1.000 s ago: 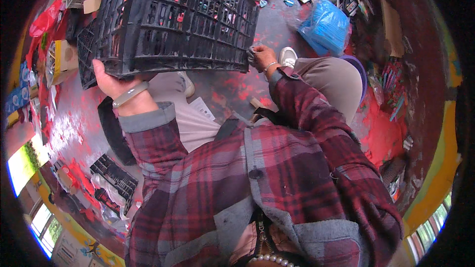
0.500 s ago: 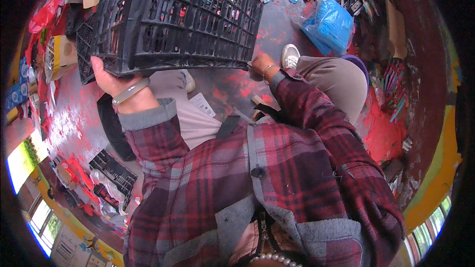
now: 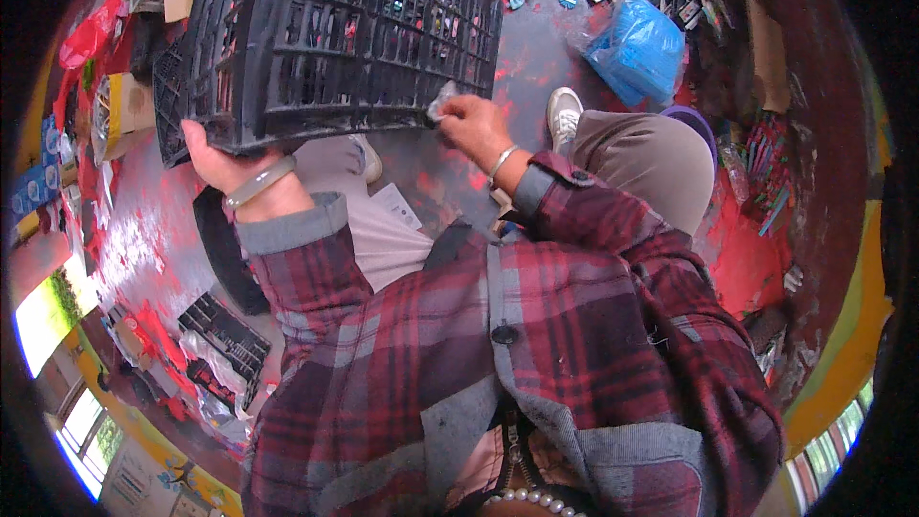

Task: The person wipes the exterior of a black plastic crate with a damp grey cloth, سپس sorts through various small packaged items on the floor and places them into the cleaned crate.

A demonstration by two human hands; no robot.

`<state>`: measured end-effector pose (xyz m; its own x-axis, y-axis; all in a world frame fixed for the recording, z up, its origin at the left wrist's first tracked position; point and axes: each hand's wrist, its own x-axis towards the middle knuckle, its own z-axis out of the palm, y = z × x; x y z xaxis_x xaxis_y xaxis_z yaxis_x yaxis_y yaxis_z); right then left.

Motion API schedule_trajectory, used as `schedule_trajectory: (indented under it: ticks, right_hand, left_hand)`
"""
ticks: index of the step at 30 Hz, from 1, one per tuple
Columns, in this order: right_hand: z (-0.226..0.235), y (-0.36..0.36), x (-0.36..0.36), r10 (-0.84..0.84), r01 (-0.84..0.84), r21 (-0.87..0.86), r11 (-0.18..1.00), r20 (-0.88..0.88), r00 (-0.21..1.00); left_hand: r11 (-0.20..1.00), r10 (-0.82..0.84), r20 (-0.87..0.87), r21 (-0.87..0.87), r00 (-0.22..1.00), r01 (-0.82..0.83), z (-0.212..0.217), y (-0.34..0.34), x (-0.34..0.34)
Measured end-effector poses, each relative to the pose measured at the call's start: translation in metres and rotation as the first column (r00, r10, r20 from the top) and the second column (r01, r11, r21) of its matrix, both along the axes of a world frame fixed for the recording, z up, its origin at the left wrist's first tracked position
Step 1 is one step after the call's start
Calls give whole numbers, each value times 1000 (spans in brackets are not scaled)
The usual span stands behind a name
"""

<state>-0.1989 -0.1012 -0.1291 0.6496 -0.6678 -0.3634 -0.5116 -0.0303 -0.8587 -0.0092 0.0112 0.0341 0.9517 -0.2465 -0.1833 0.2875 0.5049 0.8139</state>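
Note:
A black slatted plastic crate is tilted up in front of me, its grid side facing me and small mixed items showing through the gaps. My left hand grips its lower left corner, fingers partly hidden beneath the edge. A small crumpled, pale grey wad, perhaps cloth or plastic film, is pinched in my right hand. That wad touches or almost touches the crate's lower edge, towards its right end.
A blue bundle in clear plastic sits on the floor ahead right. Cardboard boxes stand at the left; another black crate lies at lower left. Coloured sticks lie at the right. Several small packets are strewn at the far side.
My right hand has moved left along the crate's lower edge from its right corner, with the pale wad now showing. The crate has shifted slightly; my left hand keeps its grip.

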Motion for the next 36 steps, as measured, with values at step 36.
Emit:
schedule_trajectory:
  ticks: [36]
  right_hand:
    - [15,-140,142,-148,107,102,989,723,675]
  left_hand:
    - [999,23,-14,41,1000,-22,9,5,-7]
